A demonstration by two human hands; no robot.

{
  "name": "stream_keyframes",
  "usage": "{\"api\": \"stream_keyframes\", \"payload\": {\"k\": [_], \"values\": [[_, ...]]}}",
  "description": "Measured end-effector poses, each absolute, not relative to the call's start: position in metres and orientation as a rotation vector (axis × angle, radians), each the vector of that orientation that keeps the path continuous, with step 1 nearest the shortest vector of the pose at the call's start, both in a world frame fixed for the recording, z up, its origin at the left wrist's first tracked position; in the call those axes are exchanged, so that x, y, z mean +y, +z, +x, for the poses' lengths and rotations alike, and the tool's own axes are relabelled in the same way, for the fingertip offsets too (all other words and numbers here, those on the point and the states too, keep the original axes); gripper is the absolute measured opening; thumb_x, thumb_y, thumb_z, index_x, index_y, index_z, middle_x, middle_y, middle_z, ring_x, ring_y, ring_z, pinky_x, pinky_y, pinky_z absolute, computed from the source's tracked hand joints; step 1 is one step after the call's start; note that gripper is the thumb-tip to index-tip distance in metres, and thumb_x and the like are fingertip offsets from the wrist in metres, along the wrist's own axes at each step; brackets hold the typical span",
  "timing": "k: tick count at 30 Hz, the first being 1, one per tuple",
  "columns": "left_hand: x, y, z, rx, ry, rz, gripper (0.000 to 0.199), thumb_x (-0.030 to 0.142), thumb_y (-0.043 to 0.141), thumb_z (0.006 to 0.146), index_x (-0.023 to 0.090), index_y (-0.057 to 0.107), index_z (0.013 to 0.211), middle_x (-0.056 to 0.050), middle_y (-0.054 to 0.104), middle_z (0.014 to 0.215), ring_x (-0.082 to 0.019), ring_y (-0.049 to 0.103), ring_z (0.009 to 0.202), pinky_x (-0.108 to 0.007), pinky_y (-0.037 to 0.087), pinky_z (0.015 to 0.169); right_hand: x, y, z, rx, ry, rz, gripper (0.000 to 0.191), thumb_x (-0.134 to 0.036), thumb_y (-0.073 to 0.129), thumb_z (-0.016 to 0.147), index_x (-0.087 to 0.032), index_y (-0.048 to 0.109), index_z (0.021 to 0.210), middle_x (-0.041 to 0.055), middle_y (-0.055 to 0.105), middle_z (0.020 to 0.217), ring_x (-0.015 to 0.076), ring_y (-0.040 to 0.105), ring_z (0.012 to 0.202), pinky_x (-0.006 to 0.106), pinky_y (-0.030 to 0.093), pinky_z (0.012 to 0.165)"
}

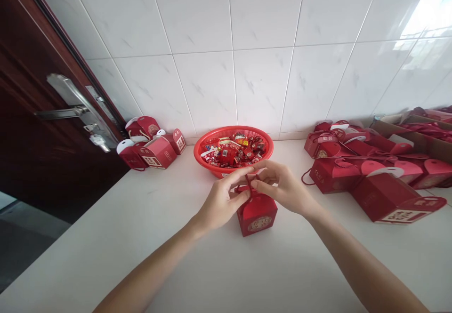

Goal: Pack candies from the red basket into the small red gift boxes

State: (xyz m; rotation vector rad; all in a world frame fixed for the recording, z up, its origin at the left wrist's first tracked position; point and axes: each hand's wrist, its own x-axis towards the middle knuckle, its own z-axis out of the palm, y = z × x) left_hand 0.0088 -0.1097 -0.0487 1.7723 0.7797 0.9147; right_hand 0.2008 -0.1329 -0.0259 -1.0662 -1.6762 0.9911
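Observation:
A small red gift box (259, 214) with a gold round emblem stands upright on the white table, in front of a basket of sweets. Over its top both my hands meet at a dark red ribbon (248, 182). My left hand (224, 197) comes from the left, thumb and fingers closed on the ribbon. From the right, my right hand (280, 188) pinches at the same ribbon near the box's top flaps. The fingers partly hide the ribbon and the flaps.
Behind the box sits a red plastic basket (198, 155) full of wrapped sweets (229, 153). Several red boxes (157, 150) stand at the left by a brown door (21, 68). More red boxes (383, 195) and a cardboard carton (388, 127) fill the right side. A tiled wall (261, 82) rises behind.

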Motion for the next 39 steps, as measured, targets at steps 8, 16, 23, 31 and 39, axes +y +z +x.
{"api": "stream_keyframes", "payload": {"k": [8,16,23,31,39], "values": [[-0.113,-0.050,0.011,0.824,1.000,1.974,0.048,0.022,0.064,0.088,0.023,0.061,0.135,-0.007,0.072,0.126,-0.025,0.069,0.111,-0.037,0.061,0.091,-0.129,-0.035,0.179,-1.450,0.982,-1.074,0.022,-0.027,0.067,0.079,-0.020,0.064,0.100,0.0006,0.072,0.070,0.0211,0.071,0.068,0.034,0.055,0.067],[-0.108,-0.061,0.017,1.093,0.895,2.119,0.051,0.013,0.067,0.074,0.019,0.065,0.125,-0.001,0.066,0.081,-0.019,0.061,0.074,-0.031,0.051,0.070,-0.128,-0.038,0.184,-1.290,1.134,-1.025,0.025,-0.032,0.075,0.074,-0.020,0.066,0.093,-0.0013,0.070,0.069,0.0179,0.069,0.068,0.033,0.055,0.069],[-0.102,-0.071,0.016,1.132,0.777,2.234,0.013,0.030,0.067,0.082,0.023,0.077,0.087,-0.002,0.055,0.073,-0.022,0.057,0.078,-0.033,0.048,0.071,-0.129,-0.037,0.196,-1.267,1.227,-1.016,0.031,-0.029,0.078,0.068,-0.021,0.065,0.095,-0.0030,0.067,0.072,0.0173,0.069,0.069,0.034,0.055,0.072],[-0.099,-0.080,0.019,1.107,0.834,2.230,0.017,0.033,0.069,0.085,0.022,0.080,0.092,-0.007,0.059,0.090,-0.024,0.061,0.090,-0.038,0.054,0.083,-0.127,-0.039,0.207,-1.313,1.259,-1.047,0.031,-0.028,0.079,0.068,-0.020,0.066,0.095,-0.0007,0.069,0.076,0.0155,0.064,0.067,0.032,0.052,0.069],[-0.098,-0.080,0.018,1.087,0.780,2.196,0.020,0.036,0.069,0.085,0.024,0.079,0.096,-0.006,0.060,0.095,-0.023,0.060,0.087,-0.039,0.056,0.085,-0.129,-0.039,0.207,-1.407,1.271,-1.103,0.027,-0.030,0.077,0.071,-0.019,0.066,0.093,0.0006,0.072,0.073,0.0143,0.061,0.063,0.029,0.047,0.061]]}}
